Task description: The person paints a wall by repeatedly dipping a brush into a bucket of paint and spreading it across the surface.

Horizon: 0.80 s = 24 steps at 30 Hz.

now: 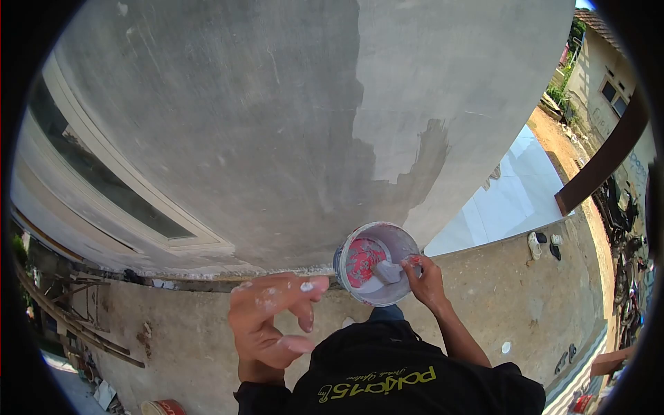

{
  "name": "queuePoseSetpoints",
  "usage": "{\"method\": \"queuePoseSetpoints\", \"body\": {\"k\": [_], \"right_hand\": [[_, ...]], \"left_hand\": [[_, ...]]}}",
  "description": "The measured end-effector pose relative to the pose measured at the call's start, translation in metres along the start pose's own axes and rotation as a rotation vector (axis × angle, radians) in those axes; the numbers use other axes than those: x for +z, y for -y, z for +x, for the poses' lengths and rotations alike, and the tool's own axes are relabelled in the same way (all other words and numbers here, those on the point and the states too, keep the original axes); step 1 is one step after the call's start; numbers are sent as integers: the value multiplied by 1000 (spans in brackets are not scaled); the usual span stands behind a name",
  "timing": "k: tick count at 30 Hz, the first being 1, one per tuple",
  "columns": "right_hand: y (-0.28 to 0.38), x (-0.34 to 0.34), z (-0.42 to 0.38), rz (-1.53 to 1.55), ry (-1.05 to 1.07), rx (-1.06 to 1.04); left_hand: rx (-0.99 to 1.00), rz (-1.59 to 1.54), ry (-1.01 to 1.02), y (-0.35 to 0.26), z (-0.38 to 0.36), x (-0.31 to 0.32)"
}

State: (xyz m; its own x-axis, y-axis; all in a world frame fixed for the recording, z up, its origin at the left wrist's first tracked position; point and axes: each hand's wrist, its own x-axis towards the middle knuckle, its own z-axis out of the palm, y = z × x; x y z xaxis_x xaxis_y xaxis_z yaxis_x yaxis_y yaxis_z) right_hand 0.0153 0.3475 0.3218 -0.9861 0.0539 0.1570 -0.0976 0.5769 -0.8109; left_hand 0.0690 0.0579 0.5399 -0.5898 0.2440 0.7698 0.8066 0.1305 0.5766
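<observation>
From my camera, I see my left hand point(273, 321) up in the air with its fingers bent and spread wide apart, and nothing in it. White smears are on its skin. My right hand point(423, 277) is closed on the rim of the bucket point(380, 301), which hangs just in front of the shirt point(415, 366). A grey lump point(388, 272) is inside the bucket, right beside those fingers; I cannot tell if they hold it too. Pink and grey show at the bottom of the bucket. The grey wall point(277, 138) is just past the bucket, with a darker patch and a lighter patch. Off to the right of my grip are pale tiles point(508, 190) and shoes point(535, 246) on the ground point(477, 297).
</observation>
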Motion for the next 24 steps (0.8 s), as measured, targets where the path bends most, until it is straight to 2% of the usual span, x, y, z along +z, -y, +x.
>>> {"method": "queuePoseSetpoints", "body": {"k": [1,2,4,6,8,10,12,13,14,16,19,22,24], "right_hand": [[0,-1,0,10,1,8],[1,-2,0,13,-14,-11],[5,-3,1,17,-33,-56],[5,0,1,17,-7,-78],[9,1,1,2,60,-67],[17,-2,4,-25,154,-26],[23,1,2,-186,-17,-394],[27,1,0,-218,-61,-503],[31,0,-2,-254,-111,-610],[42,-2,-4,-205,-116,-698],[23,10,-12,-56,337,-346],[15,24,-23,9,225,-355],[11,27,-21,-2,300,-361]], "left_hand": [[-319,170,100,22,-13,9],[-666,208,82,39,-30,27],[-936,417,230,83,-86,56],[-1055,167,136,99,-108,84],[-1093,-41,-4,122,-140,102],[-1040,-203,-179,149,-175,115],[-1207,-390,-279,137,-166,112],[-1293,-486,-320,134,-164,112],[-1291,-482,-331,135,-168,114],[-1285,-468,-361,138,-177,114],[-1336,-443,-365,138,-182,114],[-1355,-435,-355,138,-186,112],[-1362,-434,-351,137,-190,111]]}}
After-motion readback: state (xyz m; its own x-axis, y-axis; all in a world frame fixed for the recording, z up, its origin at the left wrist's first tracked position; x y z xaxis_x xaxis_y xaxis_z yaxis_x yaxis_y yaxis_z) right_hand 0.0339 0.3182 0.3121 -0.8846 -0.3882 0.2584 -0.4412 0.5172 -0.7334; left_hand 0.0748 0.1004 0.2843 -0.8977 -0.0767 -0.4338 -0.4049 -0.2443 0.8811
